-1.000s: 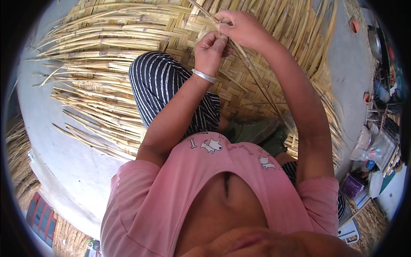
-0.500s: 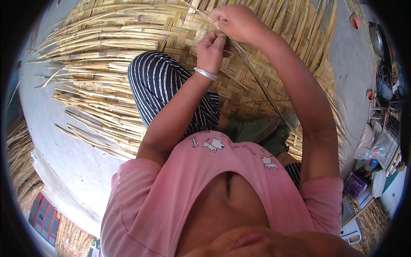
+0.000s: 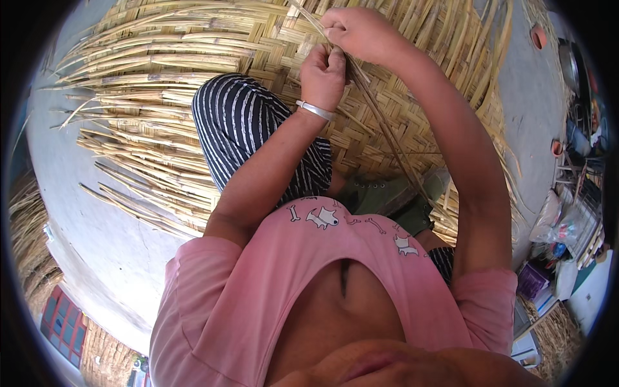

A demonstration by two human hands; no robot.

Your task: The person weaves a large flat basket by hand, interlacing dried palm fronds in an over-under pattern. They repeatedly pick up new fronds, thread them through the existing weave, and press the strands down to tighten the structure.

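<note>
A long, thin split reed (image 3: 382, 124) runs slantwise from the top of the view, past both hands, down toward my shoe. My left hand (image 3: 324, 76), with a silver bangle at the wrist, pinches it between thumb and fingers. Just beyond, my right hand (image 3: 362, 33) is closed on the same reed, its fingers curled and partly hidden. Beneath both hands spreads a woven reed mat (image 3: 274, 71), its middle plaited in a zigzag pattern. Loose, unwoven reed ends (image 3: 151, 138) fan out from it to the left, and more stick out at the far right.
My bent knee in striped trousers (image 3: 242, 122) and a green shoe (image 3: 374, 193) rest on the mat. Grey floor (image 3: 116, 238) surrounds it. Along the right stand a clay pot (image 3: 538, 37), plastic bags (image 3: 548, 216) and a rack. Reed bundles (image 3: 32, 238) lie at the left.
Both hands have shifted very slightly to the right, still close together on the reed. The reed's lower stretch looks a little more spread apart. The mat lies as before.
</note>
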